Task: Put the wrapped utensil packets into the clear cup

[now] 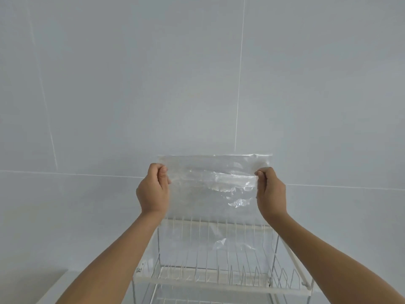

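Both forearms reach up; left hand (153,189) and right hand (270,190) pinch a clear plastic bag (210,185) taut. No cup visible; opening it seems next.

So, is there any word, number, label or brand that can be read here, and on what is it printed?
None: no readable text in this view.
Clear bag, held up by the left hand and the right hand: no print visible.
Wire rack: no label visible.
Tiled wall: plain, no sign.
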